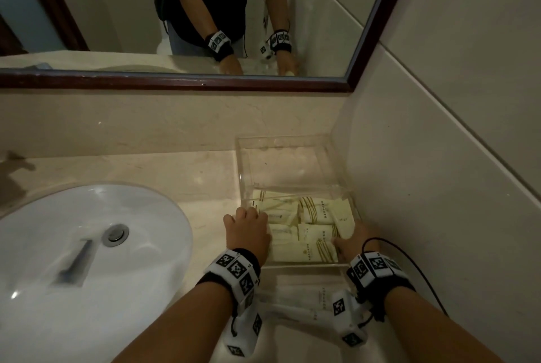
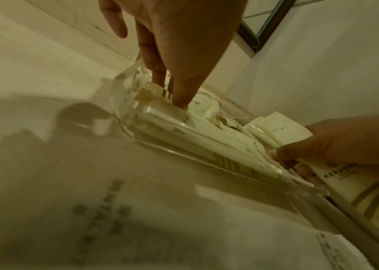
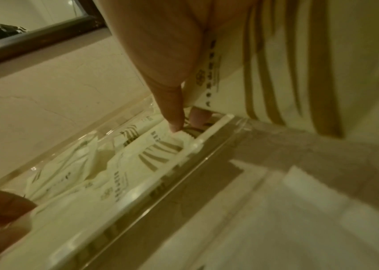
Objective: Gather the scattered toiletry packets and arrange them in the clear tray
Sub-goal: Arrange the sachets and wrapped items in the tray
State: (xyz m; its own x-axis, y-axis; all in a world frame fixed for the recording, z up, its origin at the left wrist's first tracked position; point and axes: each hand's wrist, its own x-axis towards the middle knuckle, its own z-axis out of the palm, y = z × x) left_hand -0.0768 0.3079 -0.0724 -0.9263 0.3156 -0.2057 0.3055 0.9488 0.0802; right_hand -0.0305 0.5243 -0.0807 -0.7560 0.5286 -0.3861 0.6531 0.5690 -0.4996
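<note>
A clear tray (image 1: 281, 140) stands on the counter against the right wall. Several cream packets (image 1: 310, 216) with gold stripes lie in its near half. My left hand (image 1: 248, 225) reaches over the tray's left wall, and its straight fingertips (image 2: 179, 102) press down on the packets there. My right hand (image 1: 354, 242) is at the tray's near right corner. Its thumb and fingers (image 3: 174, 117) pinch one striped packet (image 3: 299, 64) just above the tray's near wall (image 3: 183, 164). More packets (image 1: 295, 295) lie on the counter in front of the tray, beneath my wrists.
A white sink (image 1: 87, 245) with a drain plug fills the counter's left side. A dark-framed mirror (image 1: 205, 11) hangs behind the backsplash. The tiled wall (image 1: 439, 157) runs close along the tray's right side. Bare counter (image 1: 190, 175) lies between sink and tray.
</note>
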